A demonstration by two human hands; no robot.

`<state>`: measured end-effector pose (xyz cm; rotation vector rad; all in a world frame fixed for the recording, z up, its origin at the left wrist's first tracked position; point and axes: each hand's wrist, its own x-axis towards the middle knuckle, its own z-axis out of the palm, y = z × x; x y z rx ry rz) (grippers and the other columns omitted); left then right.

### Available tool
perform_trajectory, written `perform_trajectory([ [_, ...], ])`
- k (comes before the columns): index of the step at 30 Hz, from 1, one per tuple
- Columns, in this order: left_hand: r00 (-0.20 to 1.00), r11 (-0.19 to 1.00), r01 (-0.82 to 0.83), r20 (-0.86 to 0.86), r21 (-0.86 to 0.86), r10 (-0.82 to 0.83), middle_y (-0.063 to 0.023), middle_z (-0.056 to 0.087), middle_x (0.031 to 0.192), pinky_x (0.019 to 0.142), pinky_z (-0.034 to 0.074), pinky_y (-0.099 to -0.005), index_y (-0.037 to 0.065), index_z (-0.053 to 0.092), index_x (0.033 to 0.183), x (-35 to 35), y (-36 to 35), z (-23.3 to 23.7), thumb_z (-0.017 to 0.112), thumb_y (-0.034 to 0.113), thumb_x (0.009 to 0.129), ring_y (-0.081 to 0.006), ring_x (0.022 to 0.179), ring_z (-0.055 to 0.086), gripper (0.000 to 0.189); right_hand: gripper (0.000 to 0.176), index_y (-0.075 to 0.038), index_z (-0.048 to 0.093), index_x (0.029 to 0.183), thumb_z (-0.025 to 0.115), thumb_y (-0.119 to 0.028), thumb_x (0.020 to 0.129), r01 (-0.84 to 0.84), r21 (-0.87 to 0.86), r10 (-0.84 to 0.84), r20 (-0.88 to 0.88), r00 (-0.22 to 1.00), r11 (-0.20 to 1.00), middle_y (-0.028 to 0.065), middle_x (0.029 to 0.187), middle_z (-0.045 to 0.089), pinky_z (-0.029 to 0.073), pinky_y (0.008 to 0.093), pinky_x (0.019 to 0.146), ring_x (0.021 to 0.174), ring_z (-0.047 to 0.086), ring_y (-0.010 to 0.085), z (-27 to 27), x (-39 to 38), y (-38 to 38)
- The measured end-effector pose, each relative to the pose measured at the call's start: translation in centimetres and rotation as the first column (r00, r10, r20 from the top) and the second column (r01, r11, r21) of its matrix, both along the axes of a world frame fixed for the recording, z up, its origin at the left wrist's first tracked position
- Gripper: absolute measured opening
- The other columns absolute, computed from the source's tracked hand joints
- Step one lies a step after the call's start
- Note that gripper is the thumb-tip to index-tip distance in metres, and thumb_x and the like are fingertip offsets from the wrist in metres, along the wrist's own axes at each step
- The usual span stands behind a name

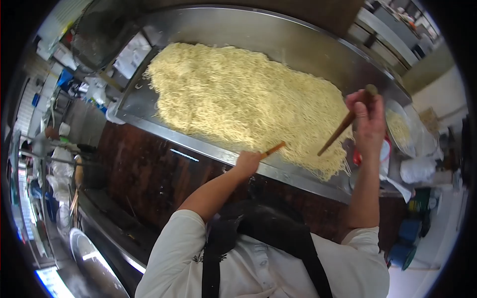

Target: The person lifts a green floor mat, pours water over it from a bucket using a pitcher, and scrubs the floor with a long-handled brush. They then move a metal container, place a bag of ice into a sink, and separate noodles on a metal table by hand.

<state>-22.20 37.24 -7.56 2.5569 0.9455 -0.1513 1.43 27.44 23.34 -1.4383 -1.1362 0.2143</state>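
A wide spread of pale yellow noodles point(223, 94) covers much of a long steel tray point(174, 137) with raised walls. My left hand point(247, 164) is closed round a light brown wooden stick point(274, 148) at the tray's near rim, its tip over the noodles' front edge. My right hand point(370, 121), raised at the tray's right end, grips a longer, darker wooden stick point(339, 133). That stick slants down and left, with its narrow tip over the noodles and its thick end rising above my fingers.
Right of my forearm stand a bowl of noodles point(399, 131) and a white plastic bundle point(417, 170). Blue bins point(403, 243) sit low at the right. A large metal pan point(94, 260) is at the lower left, and a dark reddish-brown floor point(134, 174) runs below the tray.
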Motion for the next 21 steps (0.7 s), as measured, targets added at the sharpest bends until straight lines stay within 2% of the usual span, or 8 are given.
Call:
perform_trajectory([
  [3, 0.994, 0.993, 0.112, 0.010, -0.043, -0.111, -0.0215, 0.065, 0.079, 0.068, 0.048, -0.0484, 0.002, 0.057, 0.087, -3.1, 2.4, 5.4, 0.050, 0.017, 0.084, -0.0362, 0.076, 0.064, 0.017, 0.025, -0.002, 0.051, 0.113, 0.057, -0.012, 0.092, -0.131, -0.001, 0.131, -0.042, 0.990, 0.991, 0.0044, 0.095, 0.061, 0.045, 0.0277, 0.084, 0.090, 0.058, 0.0141, 2.5, -1.2, 3.7],
  [5, 0.985, 0.925, 0.170, 0.082, -0.339, -0.151, -0.0218, 0.064, 0.080, 0.069, 0.047, -0.0470, -0.001, 0.056, 0.090, -6.2, 5.2, 10.8, 0.048, 0.020, 0.087, -0.0390, 0.078, 0.063, 0.023, 0.027, -0.002, 0.051, 0.115, 0.058, -0.013, 0.092, -0.273, -0.036, 0.273, -0.014, 0.962, 0.961, 0.0047, 0.095, 0.060, 0.046, 0.0283, 0.085, 0.091, 0.058, 0.0146, 4.2, -3.2, 6.5],
  [8, 0.993, 0.845, 0.121, 0.049, -0.521, -0.112, -0.0177, 0.063, 0.091, 0.075, 0.046, -0.0406, 0.001, 0.058, 0.101, -15.8, 12.2, 16.1, 0.048, 0.035, 0.092, -0.0316, 0.085, 0.060, 0.037, 0.030, -0.001, 0.052, 0.115, 0.058, -0.018, 0.092, -0.432, -0.129, 0.440, 0.038, 0.897, 0.893, 0.0057, 0.094, 0.059, 0.047, 0.0314, 0.086, 0.092, 0.058, 0.0159, 5.5, -7.8, 10.3],
  [9, 0.997, 0.803, -0.022, -0.072, -0.596, -0.026, -0.0139, 0.063, 0.092, 0.077, 0.046, -0.0360, 0.002, 0.060, 0.103, -19.6, 14.0, 20.4, 0.052, 0.034, 0.092, -0.0231, 0.085, 0.059, 0.034, 0.028, -0.002, 0.053, 0.114, 0.057, -0.019, 0.092, -0.498, -0.121, 0.504, 0.022, 0.863, 0.858, 0.0066, 0.094, 0.060, 0.047, 0.0330, 0.087, 0.093, 0.059, 0.0166, 5.2, -9.5, 11.7],
  [12, 0.957, 0.666, -0.176, 0.031, -0.725, 0.288, -0.0024, 0.059, 0.082, 0.068, 0.044, -0.0278, 0.002, 0.061, 0.105, -34.1, 17.8, 23.1, 0.059, 0.025, 0.091, -0.0113, 0.077, 0.054, 0.028, 0.023, -0.004, 0.055, 0.110, 0.056, -0.016, 0.091, -0.680, -0.057, 0.683, 0.069, 0.727, 0.731, 0.0077, 0.095, 0.060, 0.048, 0.0375, 0.090, 0.094, 0.060, 0.0191, 4.5, -15.4, 16.9],
  [14, 0.818, 0.437, -0.334, -0.027, -0.835, 0.575, 0.0005, 0.052, 0.073, 0.057, 0.038, -0.0229, 0.000, 0.060, 0.104, -40.8, 18.9, 25.6, 0.061, 0.024, 0.089, -0.0072, 0.065, 0.047, 0.028, 0.019, -0.005, 0.056, 0.107, 0.055, -0.013, 0.090, -0.789, -0.015, 0.782, 0.145, 0.606, 0.614, 0.0079, 0.095, 0.060, 0.048, 0.0405, 0.092, 0.094, 0.061, 0.0210, 3.9, -19.9, 21.1],
  [16, 0.653, 0.341, -0.325, 0.051, -0.882, 0.756, 0.0036, 0.048, 0.070, 0.052, 0.033, -0.0210, 0.000, 0.060, 0.108, -46.6, 19.7, 25.4, 0.057, 0.024, 0.092, -0.0047, 0.059, 0.041, 0.029, 0.015, -0.008, 0.059, 0.100, 0.056, -0.010, 0.086, -0.872, -0.088, 0.836, 0.346, 0.427, 0.482, 0.0081, 0.096, 0.059, 0.046, 0.0465, 0.097, 0.093, 0.062, 0.0251, 2.2, -24.5, 25.1],
  [21, 0.414, 0.368, -0.527, 0.147, -0.766, 0.898, 0.0050, 0.044, 0.063, 0.048, 0.030, -0.0203, 0.000, 0.059, 0.104, -52.7, 24.9, 19.3, 0.054, 0.021, 0.093, -0.0040, 0.053, 0.038, 0.024, 0.020, -0.011, 0.060, 0.100, 0.062, -0.012, 0.079, -0.892, -0.110, 0.815, 0.467, 0.343, 0.438, 0.0075, 0.104, 0.060, 0.044, 0.0447, 0.100, 0.104, 0.058, 0.0291, -8.1, -38.4, 34.4],
])
